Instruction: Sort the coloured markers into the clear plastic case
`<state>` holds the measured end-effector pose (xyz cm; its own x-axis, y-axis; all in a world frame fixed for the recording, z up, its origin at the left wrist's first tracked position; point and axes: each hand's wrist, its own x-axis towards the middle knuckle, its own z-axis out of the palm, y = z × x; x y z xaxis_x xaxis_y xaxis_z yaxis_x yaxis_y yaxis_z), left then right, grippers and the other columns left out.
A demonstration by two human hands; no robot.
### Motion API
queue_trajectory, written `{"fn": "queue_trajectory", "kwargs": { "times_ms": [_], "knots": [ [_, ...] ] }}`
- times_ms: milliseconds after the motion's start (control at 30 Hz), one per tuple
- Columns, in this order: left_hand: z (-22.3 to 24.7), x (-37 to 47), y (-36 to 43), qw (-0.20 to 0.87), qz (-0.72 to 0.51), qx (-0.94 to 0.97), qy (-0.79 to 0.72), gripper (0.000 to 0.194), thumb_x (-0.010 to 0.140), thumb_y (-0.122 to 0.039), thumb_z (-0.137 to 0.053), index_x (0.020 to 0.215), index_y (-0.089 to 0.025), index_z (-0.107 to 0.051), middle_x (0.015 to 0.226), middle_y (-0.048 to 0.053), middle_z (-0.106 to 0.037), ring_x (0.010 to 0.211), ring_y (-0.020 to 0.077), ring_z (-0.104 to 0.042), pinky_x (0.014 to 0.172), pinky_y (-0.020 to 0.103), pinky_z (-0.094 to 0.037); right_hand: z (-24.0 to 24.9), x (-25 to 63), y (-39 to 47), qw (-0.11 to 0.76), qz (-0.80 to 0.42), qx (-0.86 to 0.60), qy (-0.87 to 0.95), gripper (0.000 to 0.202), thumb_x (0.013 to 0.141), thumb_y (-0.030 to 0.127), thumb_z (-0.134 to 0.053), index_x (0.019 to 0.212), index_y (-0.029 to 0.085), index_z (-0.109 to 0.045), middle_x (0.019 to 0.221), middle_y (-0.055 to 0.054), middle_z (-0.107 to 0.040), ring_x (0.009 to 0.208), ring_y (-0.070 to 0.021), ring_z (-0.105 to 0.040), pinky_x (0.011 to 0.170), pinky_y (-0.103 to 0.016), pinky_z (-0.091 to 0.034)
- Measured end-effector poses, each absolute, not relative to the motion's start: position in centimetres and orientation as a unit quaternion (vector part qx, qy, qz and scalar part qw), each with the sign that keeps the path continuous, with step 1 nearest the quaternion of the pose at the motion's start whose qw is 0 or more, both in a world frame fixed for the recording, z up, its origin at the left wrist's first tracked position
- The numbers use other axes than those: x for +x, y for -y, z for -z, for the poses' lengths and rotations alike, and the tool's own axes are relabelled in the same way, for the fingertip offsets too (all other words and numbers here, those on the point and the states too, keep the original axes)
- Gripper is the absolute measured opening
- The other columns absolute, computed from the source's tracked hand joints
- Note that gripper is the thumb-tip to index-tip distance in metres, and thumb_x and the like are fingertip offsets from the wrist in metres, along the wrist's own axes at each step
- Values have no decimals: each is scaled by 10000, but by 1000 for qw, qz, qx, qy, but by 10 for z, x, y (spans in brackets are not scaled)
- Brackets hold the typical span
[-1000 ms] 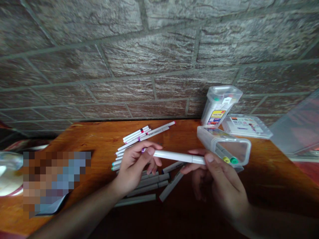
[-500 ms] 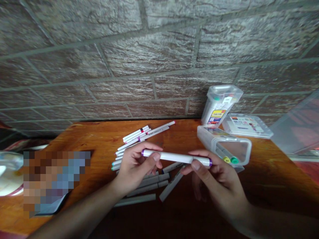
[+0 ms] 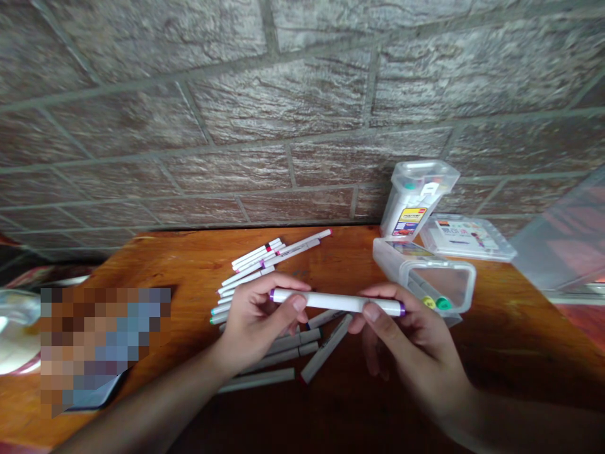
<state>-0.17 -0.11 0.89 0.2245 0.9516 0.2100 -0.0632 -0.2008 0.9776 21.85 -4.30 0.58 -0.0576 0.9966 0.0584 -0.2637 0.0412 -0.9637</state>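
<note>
Fingers of the left hand [image 3: 250, 325] and right hand [image 3: 420, 343] pinch, nearly closed, a purple-ended marker [image 3: 333, 302] just below frame centre, its long axis running left to right between them above the surface [image 3: 352, 261], right end slightly lower.

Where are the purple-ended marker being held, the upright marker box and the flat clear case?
Purple-ended marker [image 3: 334, 301]: head view, middle of its white barrel.
Upright marker box [image 3: 410, 222]: head view, label on its side.
Flat clear case [image 3: 463, 239]: head view, its printed top.
</note>
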Motion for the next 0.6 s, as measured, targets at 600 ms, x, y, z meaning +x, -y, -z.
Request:
{"fn": "queue_trajectory", "kwargs": {
  "times_ms": [600],
  "knots": [
    [-10, -6, 2, 513, -501, 611, -335, 183, 938, -313, -812, 1036, -159, -804, 656, 40, -755, 449, 93, -614, 436, 160, -481, -3, 221, 44, 565, -573, -392, 445, 260, 981, 455, -790, 1051, 226, -690, 807, -23, -809, 408, -81, -606, 371, -151, -486]
  ]
}}
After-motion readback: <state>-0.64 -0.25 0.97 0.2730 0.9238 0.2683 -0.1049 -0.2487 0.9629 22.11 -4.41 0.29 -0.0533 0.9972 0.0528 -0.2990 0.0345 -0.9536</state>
